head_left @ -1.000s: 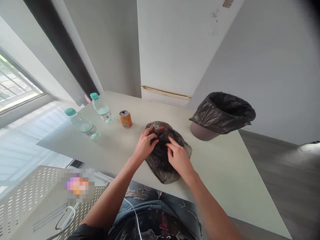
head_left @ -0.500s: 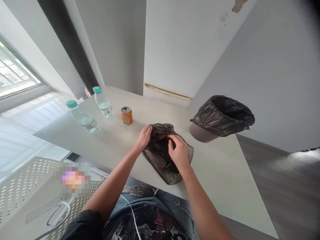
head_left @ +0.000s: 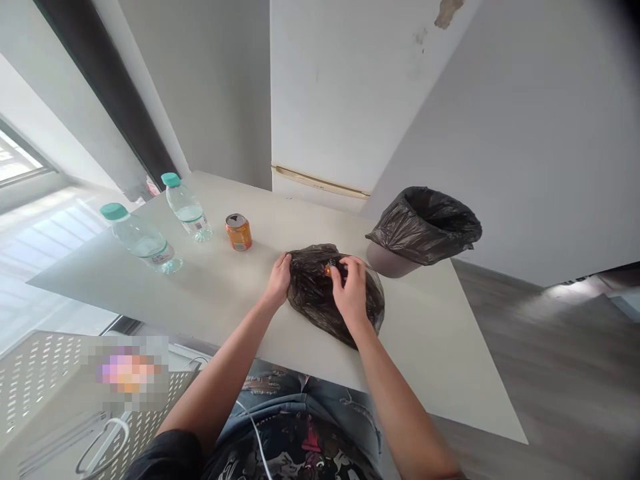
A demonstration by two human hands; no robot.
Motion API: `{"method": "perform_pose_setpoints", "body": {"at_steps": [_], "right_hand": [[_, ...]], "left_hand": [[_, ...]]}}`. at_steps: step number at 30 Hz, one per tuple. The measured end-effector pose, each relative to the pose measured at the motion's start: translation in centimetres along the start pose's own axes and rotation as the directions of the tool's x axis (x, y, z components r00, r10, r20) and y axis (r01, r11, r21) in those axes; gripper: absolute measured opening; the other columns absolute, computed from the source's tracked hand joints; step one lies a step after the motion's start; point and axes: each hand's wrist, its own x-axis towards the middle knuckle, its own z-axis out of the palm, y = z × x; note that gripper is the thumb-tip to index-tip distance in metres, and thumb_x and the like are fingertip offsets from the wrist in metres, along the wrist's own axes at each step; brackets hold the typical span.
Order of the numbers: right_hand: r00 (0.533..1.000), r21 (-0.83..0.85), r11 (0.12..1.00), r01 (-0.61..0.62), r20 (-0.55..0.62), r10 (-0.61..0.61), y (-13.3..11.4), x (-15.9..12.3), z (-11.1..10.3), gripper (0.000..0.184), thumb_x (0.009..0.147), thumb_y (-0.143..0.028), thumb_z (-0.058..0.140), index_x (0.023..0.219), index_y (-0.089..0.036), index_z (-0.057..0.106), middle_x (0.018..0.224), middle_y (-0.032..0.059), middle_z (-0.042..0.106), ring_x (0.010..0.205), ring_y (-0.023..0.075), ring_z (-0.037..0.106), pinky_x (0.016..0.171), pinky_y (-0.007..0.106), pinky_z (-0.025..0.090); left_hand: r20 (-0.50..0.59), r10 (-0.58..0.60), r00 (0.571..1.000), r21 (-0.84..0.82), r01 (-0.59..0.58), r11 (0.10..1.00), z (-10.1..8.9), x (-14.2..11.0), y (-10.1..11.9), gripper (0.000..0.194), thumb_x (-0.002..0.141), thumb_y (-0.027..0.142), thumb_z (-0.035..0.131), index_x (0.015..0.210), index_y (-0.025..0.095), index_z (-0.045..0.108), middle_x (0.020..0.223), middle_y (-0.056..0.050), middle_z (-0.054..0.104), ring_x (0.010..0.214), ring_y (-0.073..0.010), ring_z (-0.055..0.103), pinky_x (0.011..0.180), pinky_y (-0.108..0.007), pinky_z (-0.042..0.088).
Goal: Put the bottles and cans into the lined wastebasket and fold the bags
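A dark, see-through plastic bag lies crumpled on the white table in front of me. My left hand grips the bag's left edge with curled fingers. My right hand rests on top of the bag, fingers pinching the film near a small orange thing that shows through it. What the orange thing is, I cannot make out.
An orange drink can and two water bottles with teal caps stand at the table's left. A bin lined with a black bag sits at the right rear. A white perforated rack stands below left.
The bag has been gathered into a more compact bundle, no longer hanging over the table's near edge. Both hands have shifted slightly farther from me on it. The camera view has swung a little.
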Motion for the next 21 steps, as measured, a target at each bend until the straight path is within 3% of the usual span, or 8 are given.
{"method": "perform_pose_setpoints", "body": {"at_steps": [1, 3, 6, 8, 10, 16, 19, 21], "right_hand": [[0.999, 0.013, 1.000, 0.000, -0.037, 0.001, 0.1, 0.1, -0.3, 0.026, 0.110, -0.037, 0.045, 0.115, -0.022, 0.066, 0.121, 0.0145, 0.063, 0.114, 0.0297, 0.064, 0.103, 0.050, 0.057], [0.999, 0.052, 0.998, 0.022, 0.033, -0.024, 0.2, 0.2, -0.8, 0.028, 0.109, -0.031, 0.042, 0.103, -0.023, 0.068, 0.107, 0.0117, 0.064, 0.101, 0.0272, 0.065, 0.097, 0.047, 0.058], [0.970, 0.044, 0.994, 0.101, 0.219, -0.108, 0.3, 0.3, -0.9, 0.019, 0.097, -0.025, 0.063, 0.114, -0.022, 0.071, 0.117, 0.0126, 0.064, 0.108, 0.0298, 0.063, 0.101, 0.048, 0.059], [0.969, -0.045, 0.990, 0.132, 0.218, -0.119, 0.5, 0.2, -0.6, 0.032, 0.088, -0.020, 0.070, 0.120, -0.021, 0.071, 0.126, 0.0148, 0.060, 0.116, 0.0339, 0.058, 0.107, 0.053, 0.056], [0.976, -0.077, 0.989, 0.129, 0.189, -0.112, 0.8, 0.3, -0.2, 0.027, 0.090, -0.020, 0.067, 0.117, -0.021, 0.073, 0.127, 0.0154, 0.059, 0.118, 0.0352, 0.055, 0.109, 0.056, 0.054], [0.996, 0.148, 0.986, -0.072, 0.055, 0.065, 2.3, 1.5, 0.6, 0.030, 0.101, -0.020, 0.040, 0.106, -0.021, 0.070, 0.115, 0.0132, 0.062, 0.106, 0.0272, 0.066, 0.104, 0.048, 0.057], [0.983, 0.128, 0.975, -0.182, 0.020, 0.181, 3.1, 2.3, 1.0, 0.011, 0.095, -0.029, 0.057, 0.100, -0.021, 0.063, 0.109, 0.0122, 0.062, 0.100, 0.0284, 0.066, 0.101, 0.049, 0.058], [0.977, 0.068, 0.975, -0.212, 0.053, 0.208, 3.2, 2.6, 1.3, 0.022, 0.085, -0.031, 0.071, 0.101, -0.022, 0.058, 0.107, 0.0108, 0.062, 0.102, 0.0300, 0.065, 0.101, 0.051, 0.057]], "left_hand": [[0.012, -0.005, 1.000, -0.011, 0.005, 1.000, 0.2, -0.1, 0.0, 0.037, 0.094, 0.053, 0.065, 0.109, 0.020, 0.072, 0.120, -0.011, 0.077, 0.124, -0.0298, 0.068, 0.110, -0.042, 0.053], [0.041, -0.017, 0.999, -0.033, 0.019, 0.999, 0.6, -0.4, 0.0, 0.039, 0.092, 0.055, 0.067, 0.107, 0.020, 0.072, 0.113, -0.010, 0.077, 0.117, -0.0289, 0.070, 0.105, -0.041, 0.056], [0.093, -0.043, 0.995, -0.067, 0.049, 0.997, 1.3, -1.1, 0.0, 0.036, 0.090, 0.054, 0.069, 0.100, 0.019, 0.070, 0.102, -0.008, 0.076, 0.103, -0.0258, 0.071, 0.094, -0.037, 0.059], [0.123, -0.061, 0.991, -0.085, 0.072, 0.994, 1.6, -1.4, -0.2, 0.034, 0.089, 0.053, 0.070, 0.097, 0.020, 0.068, 0.097, -0.006, 0.074, 0.094, -0.0228, 0.070, 0.086, -0.033, 0.058], [0.144, -0.081, 0.986, -0.093, 0.095, 0.991, 1.7, -1.5, -0.5, 0.034, 0.089, 0.053, 0.070, 0.098, 0.020, 0.067, 0.095, -0.004, 0.072, 0.089, -0.0207, 0.069, 0.078, -0.030, 0.056], [0.174, -0.114, 0.978, -0.099, 0.133, 0.986, 1.6, -1.3, -1.5, 0.036, 0.092, 0.052, 0.068, 0.112, 0.021, 0.069, 0.107, -0.005, 0.073, 0.095, -0.0199, 0.068, 0.072, -0.026, 0.053], [0.206, -0.120, 0.971, -0.100, 0.143, 0.985, 1.8, -1.2, -2.0, 0.039, 0.091, 0.053, 0.071, 0.113, 0.021, 0.070, 0.106, -0.005, 0.073, 0.095, -0.0209, 0.069, 0.070, -0.026, 0.053], [0.224, -0.123, 0.967, -0.097, 0.148, 0.984, 2.0, -1.2, -2.3, 0.042, 0.089, 0.054, 0.073, 0.113, 0.021, 0.071, 0.105, -0.005, 0.074, 0.095, -0.0215, 0.069, 0.070, -0.027, 0.053]]}}
